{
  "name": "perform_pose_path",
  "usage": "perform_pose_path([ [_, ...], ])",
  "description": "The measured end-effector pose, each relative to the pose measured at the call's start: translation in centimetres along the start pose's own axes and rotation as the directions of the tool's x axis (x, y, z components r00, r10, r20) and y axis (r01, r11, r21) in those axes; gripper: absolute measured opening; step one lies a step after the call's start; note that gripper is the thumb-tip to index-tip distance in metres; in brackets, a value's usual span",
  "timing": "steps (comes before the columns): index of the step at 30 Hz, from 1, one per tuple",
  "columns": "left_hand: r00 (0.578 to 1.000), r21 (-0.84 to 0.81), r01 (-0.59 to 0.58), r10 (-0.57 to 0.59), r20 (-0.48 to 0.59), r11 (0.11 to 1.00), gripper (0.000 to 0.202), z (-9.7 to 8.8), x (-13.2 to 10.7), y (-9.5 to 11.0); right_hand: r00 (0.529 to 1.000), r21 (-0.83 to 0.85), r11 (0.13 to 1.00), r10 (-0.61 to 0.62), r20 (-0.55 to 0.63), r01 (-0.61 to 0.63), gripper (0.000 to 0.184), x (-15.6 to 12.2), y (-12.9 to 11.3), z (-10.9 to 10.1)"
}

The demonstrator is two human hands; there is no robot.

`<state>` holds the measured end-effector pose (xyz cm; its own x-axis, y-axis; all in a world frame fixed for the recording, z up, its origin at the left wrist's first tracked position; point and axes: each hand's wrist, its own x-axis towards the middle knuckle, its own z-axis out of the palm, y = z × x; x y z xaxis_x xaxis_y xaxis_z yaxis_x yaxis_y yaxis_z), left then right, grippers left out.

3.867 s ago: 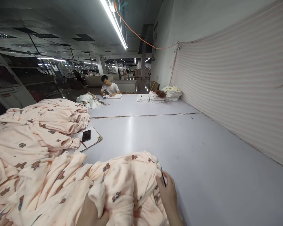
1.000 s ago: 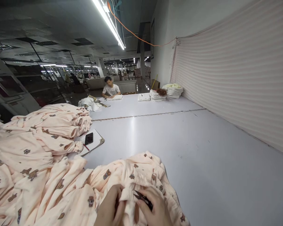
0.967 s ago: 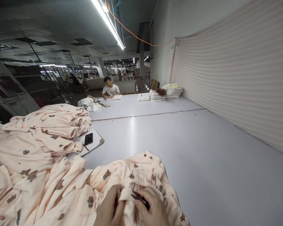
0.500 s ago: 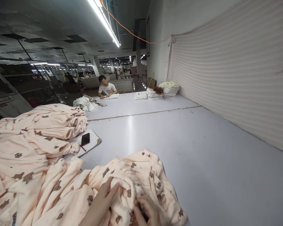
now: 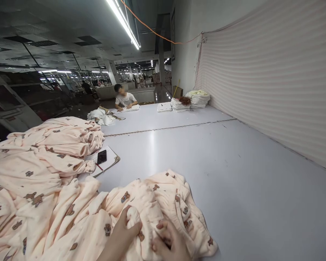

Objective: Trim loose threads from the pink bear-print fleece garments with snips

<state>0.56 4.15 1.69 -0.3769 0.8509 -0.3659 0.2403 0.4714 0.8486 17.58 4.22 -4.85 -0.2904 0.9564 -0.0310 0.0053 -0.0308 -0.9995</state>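
Note:
A pale pink fleece garment (image 5: pixel 168 188) with brown bear prints lies bunched on the table in front of me. My left hand (image 5: pixel 125 232) pinches a fold of it between thumb and fingers. Close by on the right, my right hand (image 5: pixel 170 241) is curled over the same cloth. Something small and dark shows within its fingers; its kind is hidden. More of the same fleece (image 5: pixel 43 166) is heaped along the left side and runs up to my left forearm.
A phone (image 5: pixel 101 156) rests on a clipboard with papers (image 5: pixel 112 162) beside the heap. Across the pale table (image 5: pixel 233 188), a person (image 5: pixel 125 99) handles white cloth. Folded white stacks (image 5: pixel 198 99) stand at the back right, near a striped fabric curtain (image 5: pixel 266 83).
The left hand's thumb and fingers have closed on a raised fold. My right hand has lifted slightly, its fingers now bent above the cloth. The view has shifted a little.

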Motion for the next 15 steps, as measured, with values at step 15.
perform_pose_path([
  [15, 0.997, 0.03, 0.021, -0.023, 0.075, 0.999, 0.058, -2.1, -2.2, -0.4, 0.897, -0.378, 0.903, 0.02, -0.442, -0.206, 0.024, 4.8, 7.1, -5.2],
])
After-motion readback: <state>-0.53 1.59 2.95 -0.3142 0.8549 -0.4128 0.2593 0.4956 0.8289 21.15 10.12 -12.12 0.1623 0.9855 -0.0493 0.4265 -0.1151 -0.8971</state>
